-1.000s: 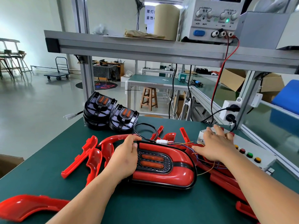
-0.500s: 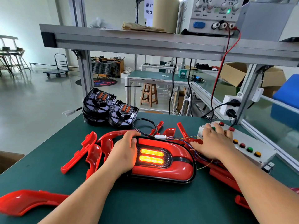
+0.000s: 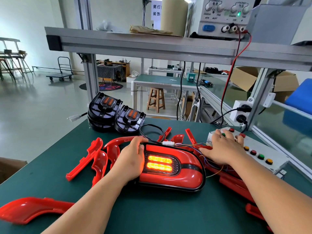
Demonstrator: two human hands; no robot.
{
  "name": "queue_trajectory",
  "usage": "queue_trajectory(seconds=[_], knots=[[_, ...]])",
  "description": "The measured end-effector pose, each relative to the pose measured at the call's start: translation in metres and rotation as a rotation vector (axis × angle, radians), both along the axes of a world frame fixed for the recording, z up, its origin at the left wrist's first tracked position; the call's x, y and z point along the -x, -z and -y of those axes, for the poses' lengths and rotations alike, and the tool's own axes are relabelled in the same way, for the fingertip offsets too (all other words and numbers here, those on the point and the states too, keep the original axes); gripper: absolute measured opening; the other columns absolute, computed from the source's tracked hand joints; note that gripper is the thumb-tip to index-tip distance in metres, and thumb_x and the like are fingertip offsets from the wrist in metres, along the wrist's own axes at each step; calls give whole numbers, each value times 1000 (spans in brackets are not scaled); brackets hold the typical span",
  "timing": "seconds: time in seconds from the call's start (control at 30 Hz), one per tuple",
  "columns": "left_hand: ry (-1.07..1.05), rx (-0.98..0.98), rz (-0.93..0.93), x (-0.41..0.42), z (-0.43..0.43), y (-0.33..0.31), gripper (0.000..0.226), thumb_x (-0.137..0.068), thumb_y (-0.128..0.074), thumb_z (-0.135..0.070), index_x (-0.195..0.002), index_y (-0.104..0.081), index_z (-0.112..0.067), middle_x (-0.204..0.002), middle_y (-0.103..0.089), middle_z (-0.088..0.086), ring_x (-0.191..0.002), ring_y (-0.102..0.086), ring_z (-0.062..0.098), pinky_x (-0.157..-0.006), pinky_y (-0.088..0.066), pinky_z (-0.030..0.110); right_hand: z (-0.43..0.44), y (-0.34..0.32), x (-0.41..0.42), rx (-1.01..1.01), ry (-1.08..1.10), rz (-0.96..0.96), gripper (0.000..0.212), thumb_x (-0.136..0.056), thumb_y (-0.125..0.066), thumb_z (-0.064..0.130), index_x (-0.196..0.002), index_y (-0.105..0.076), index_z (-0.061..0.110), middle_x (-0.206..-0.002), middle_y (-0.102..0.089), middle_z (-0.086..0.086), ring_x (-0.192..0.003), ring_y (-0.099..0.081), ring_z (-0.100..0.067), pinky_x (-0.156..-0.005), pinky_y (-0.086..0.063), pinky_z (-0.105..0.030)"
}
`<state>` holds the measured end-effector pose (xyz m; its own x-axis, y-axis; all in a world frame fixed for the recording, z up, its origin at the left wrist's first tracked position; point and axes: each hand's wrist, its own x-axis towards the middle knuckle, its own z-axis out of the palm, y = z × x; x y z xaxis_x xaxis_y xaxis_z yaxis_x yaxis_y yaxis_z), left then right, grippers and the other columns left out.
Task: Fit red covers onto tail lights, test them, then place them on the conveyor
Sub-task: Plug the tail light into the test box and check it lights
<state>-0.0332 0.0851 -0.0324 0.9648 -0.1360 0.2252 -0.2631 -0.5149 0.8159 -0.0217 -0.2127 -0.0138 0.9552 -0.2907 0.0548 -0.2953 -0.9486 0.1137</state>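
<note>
A tail light with its red cover fitted lies on the green table, its two middle bars glowing amber. My left hand rests on its left end, fingers curled over the edge. A white connector and thin wires link the light to a white button box. My right hand lies flat on that box, fingers spread over the buttons at its far end. Two bare black tail lights stand stacked at the back left. Loose red covers lie around the light.
A power supply sits on the aluminium shelf above, with red and black leads running down to the box. A power socket is fixed on the right post. More red covers lie at the near left and the right edge.
The tail light's bars went from dark to lit amber. My right hand slid further onto the button box. My left hand stayed on the light.
</note>
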Motion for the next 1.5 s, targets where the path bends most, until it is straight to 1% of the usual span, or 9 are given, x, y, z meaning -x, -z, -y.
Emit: queue_trajectory(seconds=[0.2, 0.3, 0.43, 0.53, 0.67, 0.77, 1.0, 1.2, 1.5], knots=[[20, -7, -26, -4, -1, 4, 23, -105, -32, -23, -115, -48, -35, -73, -63, 3, -45, -45, 3, -46, -40, 22, -13, -30, -1, -98, -90, 261, 30, -86, -46, 63, -94, -44, 34, -85, -51, 10, -112, -49, -22, -81, -23, -38], [25, -6, -45, -5, -2, 3, 23, -105, -31, -23, -115, -48, -35, -77, -64, 4, -49, -48, 5, -49, -43, 24, -38, -37, -7, -202, -289, 314, 22, -87, -52, 58, -94, -58, 38, -95, -65, 15, -108, -54, -17, -91, -32, -38], [21, -9, -73, -6, -4, 1, 25, -105, -31, -23, -116, -50, -35, -81, -65, 1, -56, -52, 3, -51, -44, 18, -70, -30, -20, -173, -401, 7, 32, -85, -57, 60, -107, -70, 40, -117, -64, 8, -119, -47, -23, -100, -39, -40], [10, -12, -101, -8, -6, -1, 29, -105, -33, -21, -121, -56, -31, -101, -62, -7, -82, -57, 2, -64, -44, 17, -77, -25, -30, -227, -421, -55, 28, -86, -61, 54, -110, -70, 43, -106, -57, 10, -120, -39, -26, -101, -38, -39], [1, -61, -122, -10, -8, -9, 33, -104, -35, -18, -125, -59, -29, -115, -64, 2, -89, -58, 10, -73, -43, 23, -77, -24, -33, -285, -489, 15, 24, -86, -64, 48, -102, -75, 32, -82, -46, 14, -104, -42, -21, -91, -43, -37], [-40, -212, -29, -17, -7, -30, 34, -103, -39, -18, -130, -57, -26, -113, -67, 8, -79, -58, 17, -67, -44, 24, -75, -29, -28, -352, -542, 129, 20, -90, -62, 40, -91, -73, 24, -69, -51, 13, -77, -54, -13, -63, -41, -27], [179, -646, 233, -42, 26, -73, 54, -93, -61, -41, -143, -45, -33, -142, -52, -4, -136, -36, 21, -112, -31, 39, -67, -36, -14, -421, -618, 301, 18, -94, -57, 37, -91, -70, 24, -64, -49, 18, -60, -44, 3, -53, -29, -18], [324, -702, 341, -54, 41, -73, 27, -94, -52, -50, -96, -72, -32, -84, -64, -10, -88, -56, 13, -89, -41, 34, -59, -37, -8, -455, -654, 341, 23, -94, -58, 40, -93, -73, 23, -68, -59, 12, -62, -51, 1, -56, -37, -20], [211, -592, 351, -65, 12, -78, 32, -98, -51, -41, -92, -70, -16, -80, -63, 1, -82, -59, 21, -74, -46, 33, -23, -33, -6, -431, -530, 391, 27, -96, -57, 34, -73, -67, 23, -55, -46, 13, -55, -42, 0, -57, -29, -28]])
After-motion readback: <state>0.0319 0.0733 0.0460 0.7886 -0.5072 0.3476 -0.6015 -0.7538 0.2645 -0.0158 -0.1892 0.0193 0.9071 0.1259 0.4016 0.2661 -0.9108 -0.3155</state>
